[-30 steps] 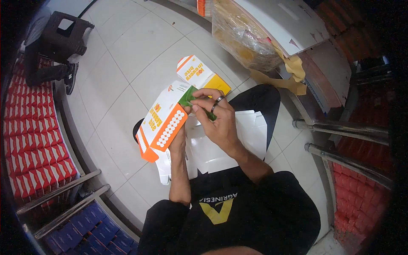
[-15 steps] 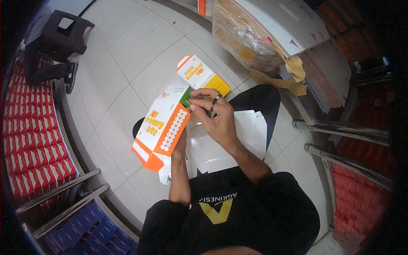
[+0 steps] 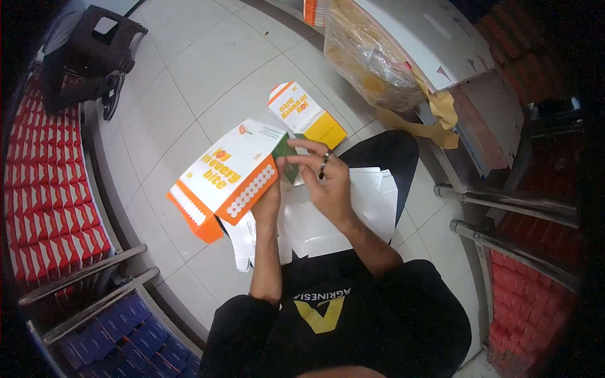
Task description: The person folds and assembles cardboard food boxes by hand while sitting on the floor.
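Note:
A white and orange folding carton with a green end is held up over my lap, tilted toward the left. My left hand grips it from its near side, the thumb up by the green end and the other fingers mostly hidden behind the carton. At that green end is my right hand, fingers stretched and apart against or just beside the flap; a dark ring shows on one finger. Flat white carton blanks lie across my lap below both hands.
Another carton, white and yellow, lies on the tiled floor ahead. Racks of red-and-white boxes and blue boxes stand left, with red packs at right. A plastic-wrapped bundle, metal rails and a dark stool are around me.
The carton has swung, its orange end moving left and up and its side facing lower. My right fingers have spread from a pinch at the green flap.

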A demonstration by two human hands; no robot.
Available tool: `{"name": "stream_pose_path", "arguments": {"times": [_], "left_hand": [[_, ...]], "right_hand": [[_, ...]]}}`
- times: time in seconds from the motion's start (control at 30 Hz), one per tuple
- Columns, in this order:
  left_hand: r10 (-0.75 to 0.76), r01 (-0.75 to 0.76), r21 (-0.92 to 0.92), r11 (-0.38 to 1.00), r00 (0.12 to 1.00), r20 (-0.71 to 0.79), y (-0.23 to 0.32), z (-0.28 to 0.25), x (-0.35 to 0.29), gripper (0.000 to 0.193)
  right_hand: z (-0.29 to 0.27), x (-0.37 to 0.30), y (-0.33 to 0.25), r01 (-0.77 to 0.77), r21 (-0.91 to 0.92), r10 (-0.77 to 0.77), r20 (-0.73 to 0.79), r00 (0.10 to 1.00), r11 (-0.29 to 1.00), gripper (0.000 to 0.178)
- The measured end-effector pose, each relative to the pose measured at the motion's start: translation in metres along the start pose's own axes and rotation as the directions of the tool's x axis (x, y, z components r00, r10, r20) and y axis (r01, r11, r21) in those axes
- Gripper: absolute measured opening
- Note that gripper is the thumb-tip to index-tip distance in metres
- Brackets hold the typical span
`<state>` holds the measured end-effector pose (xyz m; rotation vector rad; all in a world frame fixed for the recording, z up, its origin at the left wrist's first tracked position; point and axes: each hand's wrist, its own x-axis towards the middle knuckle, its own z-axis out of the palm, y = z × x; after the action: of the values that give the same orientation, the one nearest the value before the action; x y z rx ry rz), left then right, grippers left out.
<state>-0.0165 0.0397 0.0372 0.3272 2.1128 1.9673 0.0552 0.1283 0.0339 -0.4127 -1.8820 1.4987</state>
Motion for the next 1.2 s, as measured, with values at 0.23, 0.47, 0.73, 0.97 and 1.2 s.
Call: {"name": "stream_pose_path", "arguments": {"times": [0.23,0.47,0.73,0.97,1.2], "left_hand": [[0.364,-0.408,0.041,0.912,0.851,0.379,-0.022,-0.02,0.017,0.024],[0.356,-0.404,0.032,0.914,0.837,0.415,-0.038,-0.013,-0.001,0.013],[-0.086,0.234,-0.463,0.855,0.944,0.319,-0.02,-0.012,0.01,0.036],[0.071,0.008,-0.562,0.827,0.991,0.118,0.012,-0.039,0.033,0.04],[0.096,-0.049,-0.477,0.878,0.993,0.075,0.017,-0.034,0.018,0.011]], "right_hand": [[-0.006,0.01,-0.026,0.248,-0.257,-0.231,0.095,0.968,0.934,0.061],[0.011,0.01,-0.007,0.174,-0.286,-0.171,0.034,0.985,0.942,0.052],[0.0,0.016,0.001,0.318,-0.401,-0.335,0.029,0.942,0.859,0.044],[-0.005,0.015,-0.003,0.474,-0.386,-0.425,0.209,0.88,0.792,0.038],[0.006,0.013,-0.013,0.421,-0.436,-0.436,0.07,0.897,0.795,0.034]]}}
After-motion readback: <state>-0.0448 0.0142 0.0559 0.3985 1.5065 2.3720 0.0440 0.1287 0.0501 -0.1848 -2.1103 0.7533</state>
